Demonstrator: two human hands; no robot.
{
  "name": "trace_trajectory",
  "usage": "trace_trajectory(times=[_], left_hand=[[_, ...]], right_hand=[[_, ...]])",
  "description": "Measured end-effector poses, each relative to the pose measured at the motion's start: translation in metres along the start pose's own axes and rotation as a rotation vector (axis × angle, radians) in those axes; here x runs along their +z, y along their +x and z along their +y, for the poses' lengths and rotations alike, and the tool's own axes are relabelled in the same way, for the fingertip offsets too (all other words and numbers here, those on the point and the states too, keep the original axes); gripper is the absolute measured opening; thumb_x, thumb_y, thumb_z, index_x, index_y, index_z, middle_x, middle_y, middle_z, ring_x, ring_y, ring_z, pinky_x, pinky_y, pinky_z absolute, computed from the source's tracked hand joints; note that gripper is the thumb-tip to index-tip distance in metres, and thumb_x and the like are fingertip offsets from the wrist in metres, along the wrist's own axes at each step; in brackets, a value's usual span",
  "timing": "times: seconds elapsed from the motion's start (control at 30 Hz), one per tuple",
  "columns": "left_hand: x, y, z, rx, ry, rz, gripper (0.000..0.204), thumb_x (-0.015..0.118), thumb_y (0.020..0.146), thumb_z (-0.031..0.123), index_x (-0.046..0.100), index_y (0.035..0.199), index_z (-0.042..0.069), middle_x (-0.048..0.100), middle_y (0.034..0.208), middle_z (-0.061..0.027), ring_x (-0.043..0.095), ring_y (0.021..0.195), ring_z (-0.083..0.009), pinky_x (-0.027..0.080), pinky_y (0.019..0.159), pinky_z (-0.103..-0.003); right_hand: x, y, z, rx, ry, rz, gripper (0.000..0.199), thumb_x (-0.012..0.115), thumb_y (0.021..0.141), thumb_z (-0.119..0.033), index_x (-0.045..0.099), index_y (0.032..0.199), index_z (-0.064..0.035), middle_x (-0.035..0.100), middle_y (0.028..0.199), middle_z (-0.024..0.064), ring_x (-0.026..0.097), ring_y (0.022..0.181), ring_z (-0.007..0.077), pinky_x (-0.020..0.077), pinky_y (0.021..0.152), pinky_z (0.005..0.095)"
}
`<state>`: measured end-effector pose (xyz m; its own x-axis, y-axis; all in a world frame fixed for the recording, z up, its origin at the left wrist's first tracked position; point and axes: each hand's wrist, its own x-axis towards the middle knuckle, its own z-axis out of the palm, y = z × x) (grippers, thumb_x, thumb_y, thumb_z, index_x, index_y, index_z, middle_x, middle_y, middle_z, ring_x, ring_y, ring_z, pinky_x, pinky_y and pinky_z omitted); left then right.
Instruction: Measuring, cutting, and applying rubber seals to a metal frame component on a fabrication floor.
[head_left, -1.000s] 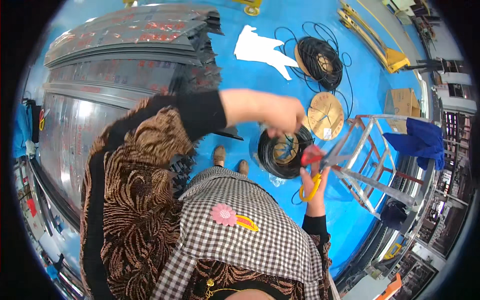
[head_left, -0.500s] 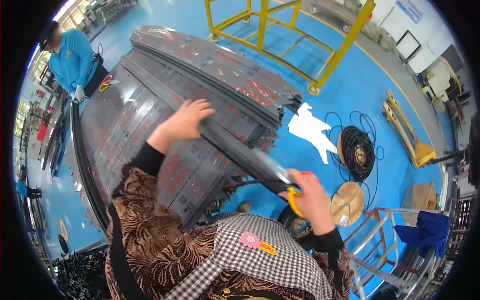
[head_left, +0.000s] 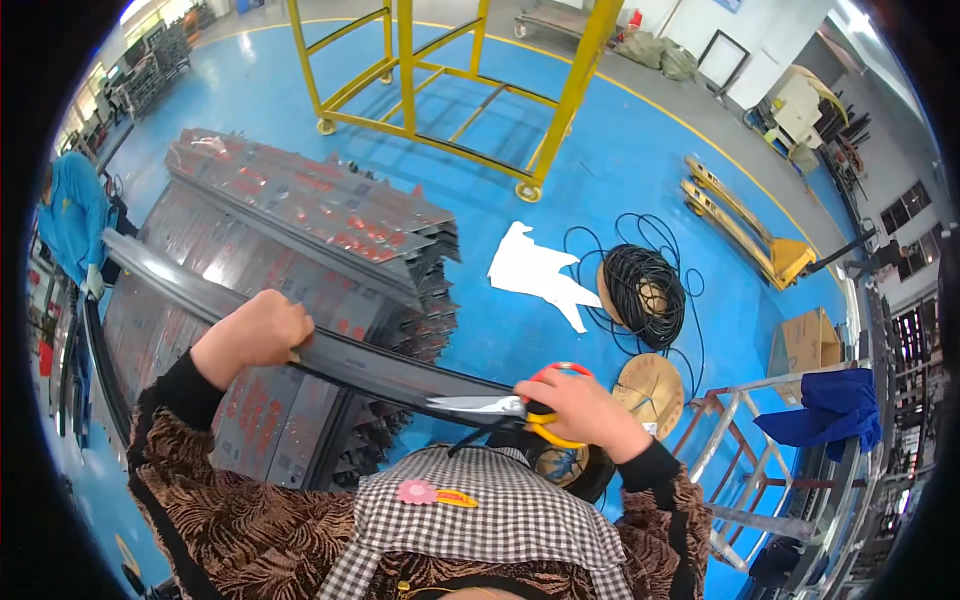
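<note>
A long dark grey profile runs slantwise in front of me, over the stack of film-wrapped profiles. My left hand is closed around it near its middle. At its near right end, my right hand is closed on scissors with red and yellow handles. Their blades point left and lie along the profile. Whether the right fingers also grip the profile end cannot be made out. A thin black strip hangs just below the blades.
A person in blue stands at the far left. Beyond the stack is a yellow wheeled frame. To the right are a white sheet, a black cable coil, a yellow pallet jack and a metal rack with blue cloth.
The view has swung right. My left hand, spread on the profile before, is now closed around it. The scissors have turned plainly into sight, blades pointing left, still in my right hand.
</note>
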<state>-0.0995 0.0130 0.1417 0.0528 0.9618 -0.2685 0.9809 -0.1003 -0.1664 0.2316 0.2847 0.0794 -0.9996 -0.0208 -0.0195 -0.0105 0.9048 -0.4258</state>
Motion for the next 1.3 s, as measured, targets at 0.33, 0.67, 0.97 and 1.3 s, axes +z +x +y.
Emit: trace_trajectory(times=[0.33,0.67,0.97,1.3], left_hand=[[-0.165,0.199,0.033,0.217,0.423,0.429,0.01,0.058,0.077,0.018,0.058,0.078,0.008,0.057,0.076,-0.0061,0.055,0.063,-0.0224,0.044,0.058,-0.032],[-0.129,0.474,-0.048,0.287,0.397,0.38,0.01,0.059,0.077,0.017,0.062,0.069,0.013,0.06,0.072,-0.0049,0.06,0.059,-0.0252,0.046,0.052,-0.037],[-0.037,0.655,-0.05,0.481,0.132,0.374,0.011,0.06,0.073,0.013,0.061,0.063,0.009,0.061,0.062,-0.0093,0.057,0.049,-0.0271,0.045,0.044,-0.04],[0.064,0.801,-0.153,0.534,0.006,0.275,0.008,0.059,0.078,0.014,0.062,0.072,0.01,0.063,0.071,-0.0068,0.06,0.061,-0.0251,0.048,0.06,-0.037]], right_hand=[[-0.035,-0.079,0.155,0.093,0.166,0.185,0.043,0.069,0.074,-0.018,0.056,0.115,-0.0165,0.056,0.097,0.0054,0.058,0.081,0.0252,0.048,0.066,0.0329],[-0.042,-0.053,0.283,0.362,0.102,0.37,0.045,0.073,0.071,-0.017,0.058,0.114,-0.0139,0.057,0.091,0.0068,0.057,0.079,0.026,0.0471,0.066,0.033],[-0.062,-0.093,0.397,0.558,0.175,0.252,0.047,0.079,0.066,-0.021,0.061,0.109,-0.0107,0.058,0.091,0.0086,0.058,0.082,0.0283,0.0465,0.072,0.0347],[-0.046,0.029,0.525,0.579,0.404,0.146,0.047,0.074,0.069,-0.022,0.059,0.112,-0.0096,0.064,0.092,0.0099,0.06,0.081,0.0305,0.0463,0.074,0.036]])
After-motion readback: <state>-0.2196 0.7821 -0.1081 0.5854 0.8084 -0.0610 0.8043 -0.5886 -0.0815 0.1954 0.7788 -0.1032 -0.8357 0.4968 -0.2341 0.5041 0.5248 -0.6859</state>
